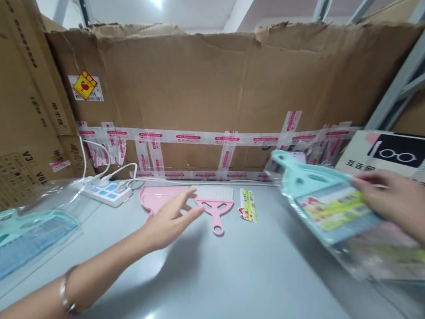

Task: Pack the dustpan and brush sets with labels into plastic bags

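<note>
Left hand at centre frame, grip open, fingers spread and holding nothing. It hovers over the right edge of a flat pink plastic dustpan lying on the grey desk; can't tell if it touches. A small pink plastic hand brush with white bristles lies just right of the fingertips, long axis running up-down in frame, bristles toward the top, handle loop toward the bottom. The left hand is much the nearer one to both pink pieces. Right hand at right edge, grip closed on a teal plastic dustpan set in a clear bag with a printed label, held above the desk, handle pointing left. A small printed paper card lies right of the brush. White power strip with blue switches left of the dustpan. A second bagged teal dustpan set at lower left. Taped brown cardboard wall behind.
</note>
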Available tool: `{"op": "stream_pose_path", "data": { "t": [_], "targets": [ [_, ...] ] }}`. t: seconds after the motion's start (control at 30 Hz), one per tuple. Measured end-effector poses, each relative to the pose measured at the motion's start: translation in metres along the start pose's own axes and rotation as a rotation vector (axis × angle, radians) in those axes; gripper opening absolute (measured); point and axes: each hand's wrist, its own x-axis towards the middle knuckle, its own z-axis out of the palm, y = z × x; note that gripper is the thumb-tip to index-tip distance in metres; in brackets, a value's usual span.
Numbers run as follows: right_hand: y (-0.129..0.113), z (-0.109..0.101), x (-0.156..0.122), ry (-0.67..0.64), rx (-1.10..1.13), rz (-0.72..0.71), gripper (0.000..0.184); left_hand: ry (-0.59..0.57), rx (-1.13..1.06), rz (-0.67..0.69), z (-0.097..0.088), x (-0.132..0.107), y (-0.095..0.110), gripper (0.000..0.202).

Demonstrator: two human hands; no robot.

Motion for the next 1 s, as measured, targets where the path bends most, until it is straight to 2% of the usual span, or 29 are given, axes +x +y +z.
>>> {"op": "stream_pose_path", "data": {
  "t": [0.07, 0.1, 0.13, 0.2, 0.27, 0.33, 0.37, 0.4, 0.43, 0.5, 0.57, 0.63, 0.7, 0.8, 0.93, 1.0],
  "targets": [
    [-0.073, 0.024, -0.020, -0.154, 0.162, -0.027, 0.019, -0.173, -0.380, -0.161, 0.017, 0.011, 0.012, 0.067],
    [-0.103, 0.038, -0.030, -0.217, 0.217, -0.076, 0.016, -0.218, -0.523, -0.220, 0.025, 0.017, 0.014, 0.063],
    [-0.126, 0.052, -0.041, -0.274, 0.259, -0.124, 0.012, -0.220, -0.636, -0.265, 0.030, 0.022, 0.013, 0.058],
    [-0.154, 0.074, -0.060, -0.352, 0.342, -0.211, 0.011, -0.090, -0.773, -0.325, 0.034, 0.028, 0.006, 0.047],
    [-0.161, 0.085, -0.078, -0.216, 0.477, -0.310, 0.016, 0.116, -0.833, -0.348, 0.028, 0.026, -0.008, 0.044],
    [-0.159, 0.086, -0.097, -0.086, 0.604, -0.370, 0.019, 0.285, -0.854, -0.345, 0.018, 0.018, -0.021, 0.047],
    [-0.158, 0.086, -0.106, -0.121, 0.663, -0.361, 0.021, 0.352, -0.862, -0.338, 0.013, 0.014, -0.026, 0.048],
    [-0.157, 0.086, -0.117, -0.242, 0.723, -0.318, 0.024, 0.407, -0.868, -0.332, 0.008, 0.010, -0.030, 0.050],
    [-0.158, 0.088, -0.126, -0.419, 0.798, -0.242, 0.028, 0.449, -0.871, -0.330, 0.006, 0.006, -0.032, 0.052],
    [-0.162, 0.094, -0.145, -0.753, 0.960, -0.033, 0.034, 0.487, -0.878, -0.331, 0.005, 0.002, -0.033, 0.056],
    [-0.168, 0.102, -0.159, -0.899, 1.115, 0.187, 0.040, 0.497, -0.872, -0.335, 0.009, 0.001, -0.030, 0.059],
    [-0.174, 0.107, -0.168, -0.916, 1.263, 0.367, 0.042, 0.513, -0.820, -0.291, 0.015, 0.000, -0.026, 0.060],
    [-0.178, 0.106, -0.173, -0.912, 1.396, 0.494, 0.045, 0.530, -0.714, -0.177, 0.017, -0.002, -0.022, 0.058],
    [-0.181, 0.098, -0.177, -0.924, 1.457, 0.564, 0.055, 0.551, -0.563, -0.018, 0.014, -0.003, -0.018, 0.053],
    [-0.181, 0.090, -0.180, -0.889, 1.391, 0.579, 0.056, 0.588, -0.625, -0.079, 0.001, 0.006, -0.021, 0.051],
    [-0.180, 0.089, -0.179, -0.893, 1.369, 0.610, 0.057, 0.534, -0.694, -0.134, -0.007, 0.010, -0.026, 0.047]
  ]
}}
